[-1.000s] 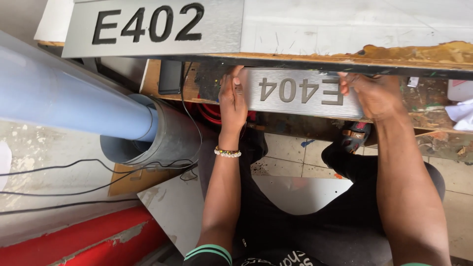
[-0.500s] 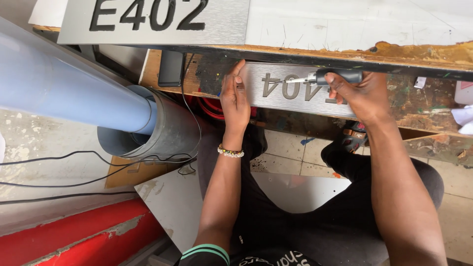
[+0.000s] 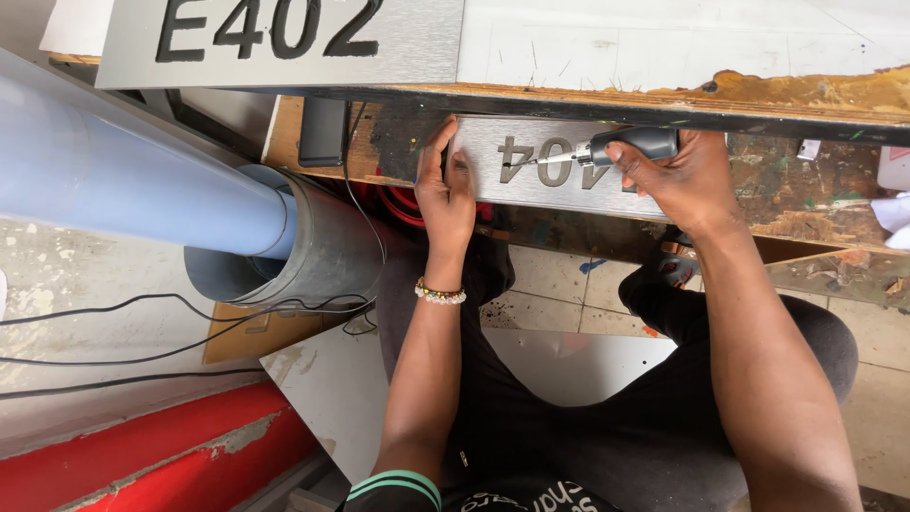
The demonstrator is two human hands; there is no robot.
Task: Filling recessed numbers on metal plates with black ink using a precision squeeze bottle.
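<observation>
A small brushed-metal sign plate [image 3: 555, 185] with raised dark characters lies on a worn, paint-stained wooden bench [image 3: 815, 180]. My left hand [image 3: 445, 190] presses flat on the plate's left end, a bead bracelet on the wrist. My right hand [image 3: 678, 171] grips a screwdriver [image 3: 607, 150] by its black handle. The thin metal tip points left and touches one of the dark characters near the plate's middle. A larger plate [image 3: 284, 43] of the same kind lies on the board above.
A big blue pipe [image 3: 123, 180] runs into a grey metal sleeve [image 3: 313, 251] at left. Black cables [image 3: 142, 327] trail over the concrete floor. A red beam [image 3: 142, 450] lies at lower left, a grey sheet [image 3: 322, 389] under my knees. A black box [image 3: 322, 133] stands on the bench.
My right hand left the plate's right end, took up the screwdriver, and brought its tip leftward onto a character. My left hand has stayed on the plate's left end.
</observation>
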